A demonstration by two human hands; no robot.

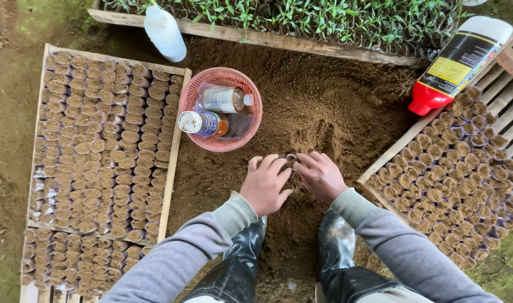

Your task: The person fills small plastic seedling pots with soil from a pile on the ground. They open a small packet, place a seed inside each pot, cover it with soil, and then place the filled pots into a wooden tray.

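Note:
My left hand point(266, 183) and my right hand point(320, 175) meet over a heap of loose brown soil point(324, 106), fingertips together around a small clear plastic seedling bag point(291, 158) that is mostly hidden by the fingers. Both hands rest knuckles-up on the soil, between my knees in shiny black boots point(242, 264). Grey sleeves cover both arms.
A wooden tray point(169, 185) packed with several soil-filled bags lies at left; another tray point(380, 165) at right. A pink basket point(251, 132) holding two bottles stands beyond my hands. A white bottle point(164, 32), a red-capped bottle point(456, 64) and a seedling bed point(324, 19) lie farther back.

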